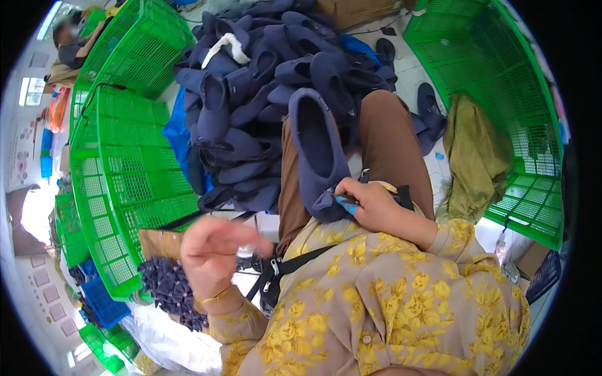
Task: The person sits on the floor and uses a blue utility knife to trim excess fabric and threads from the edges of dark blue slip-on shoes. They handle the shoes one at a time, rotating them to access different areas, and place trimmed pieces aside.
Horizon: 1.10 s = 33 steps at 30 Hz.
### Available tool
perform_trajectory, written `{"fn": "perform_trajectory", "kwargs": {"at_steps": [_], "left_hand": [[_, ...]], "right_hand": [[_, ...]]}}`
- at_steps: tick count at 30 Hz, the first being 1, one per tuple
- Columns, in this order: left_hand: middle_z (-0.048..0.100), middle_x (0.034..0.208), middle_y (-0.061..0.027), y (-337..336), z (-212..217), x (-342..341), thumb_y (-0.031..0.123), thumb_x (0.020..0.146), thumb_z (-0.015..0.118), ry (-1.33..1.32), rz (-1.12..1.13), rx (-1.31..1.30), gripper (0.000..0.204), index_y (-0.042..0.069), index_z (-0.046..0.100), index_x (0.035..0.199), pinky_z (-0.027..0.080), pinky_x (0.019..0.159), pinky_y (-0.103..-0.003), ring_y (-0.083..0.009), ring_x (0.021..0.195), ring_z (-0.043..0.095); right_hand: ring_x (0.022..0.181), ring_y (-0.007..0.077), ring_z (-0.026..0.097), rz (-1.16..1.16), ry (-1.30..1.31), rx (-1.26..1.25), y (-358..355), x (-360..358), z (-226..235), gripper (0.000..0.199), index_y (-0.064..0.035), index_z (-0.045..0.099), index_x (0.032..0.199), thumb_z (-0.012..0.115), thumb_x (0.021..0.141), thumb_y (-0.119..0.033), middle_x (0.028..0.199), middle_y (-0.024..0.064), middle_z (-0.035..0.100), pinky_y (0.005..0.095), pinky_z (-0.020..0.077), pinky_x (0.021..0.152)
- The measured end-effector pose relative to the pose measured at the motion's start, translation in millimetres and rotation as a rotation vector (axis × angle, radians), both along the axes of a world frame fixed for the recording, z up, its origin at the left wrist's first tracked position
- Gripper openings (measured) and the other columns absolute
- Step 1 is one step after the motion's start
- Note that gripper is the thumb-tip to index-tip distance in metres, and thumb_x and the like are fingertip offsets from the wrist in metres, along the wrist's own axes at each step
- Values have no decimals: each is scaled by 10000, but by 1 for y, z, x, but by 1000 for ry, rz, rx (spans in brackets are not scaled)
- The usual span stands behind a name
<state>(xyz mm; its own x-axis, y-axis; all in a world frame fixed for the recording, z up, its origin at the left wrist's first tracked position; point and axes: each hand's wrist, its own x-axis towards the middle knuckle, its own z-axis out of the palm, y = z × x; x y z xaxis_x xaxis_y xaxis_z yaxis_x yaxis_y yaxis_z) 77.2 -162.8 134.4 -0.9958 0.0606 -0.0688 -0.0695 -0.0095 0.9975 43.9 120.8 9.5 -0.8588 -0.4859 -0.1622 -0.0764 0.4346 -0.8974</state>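
Right hand (370, 203) grips navy slipper (318, 150); green crates (125, 169) beside.

A navy felt slipper (316, 147) lies sole-down lengthwise along the lap.

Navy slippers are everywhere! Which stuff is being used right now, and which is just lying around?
In use:
- soft navy fabric slipper, held by the right hand
- small blue tool in that hand
- left hand, raised, blurred

Lying about:
- green plastic lattice crates
- crumpled olive cloth
- heap of navy slippers
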Motion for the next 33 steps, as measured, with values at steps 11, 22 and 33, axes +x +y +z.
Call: {"fn": "perform_trajectory", "kwargs": {"at_steps": [11, 22, 33], "left_hand": [[685, 959, -197, 61, -26, -2, 11, 948, 556, -182, 164, 552, 148, -89, 630, 1029, 591, 760, -340, -230, 798, 694], [641, 876, -144, 74, -25, -2, 25, 947, 537, -213, 126, 625, 106, -58, 600, 970, 558, 751, -324, -218, 792, 652], [641, 876, -127, 76, -25, -1, 19, 957, 518, -199, 121, 593, 120, -60, 606, 978, 560, 777, -305, -206, 816, 664]], "right_hand": [[788, 385, 650, 11, 37, 1, -2, 0, 6, 247, -75, 540, 1040, 619, 819, 3, 847, 186, 655, 419, 504, 669], [802, 380, 655, 7, 41, -25, -1, 0, 8, 260, -66, 538, 1033, 623, 804, 22, 856, 189, 658, 424, 507, 682], [784, 380, 650, 10, 46, -18, -2, 0, 11, 253, -65, 535, 1022, 626, 800, 19, 849, 186, 654, 427, 503, 671]]}}
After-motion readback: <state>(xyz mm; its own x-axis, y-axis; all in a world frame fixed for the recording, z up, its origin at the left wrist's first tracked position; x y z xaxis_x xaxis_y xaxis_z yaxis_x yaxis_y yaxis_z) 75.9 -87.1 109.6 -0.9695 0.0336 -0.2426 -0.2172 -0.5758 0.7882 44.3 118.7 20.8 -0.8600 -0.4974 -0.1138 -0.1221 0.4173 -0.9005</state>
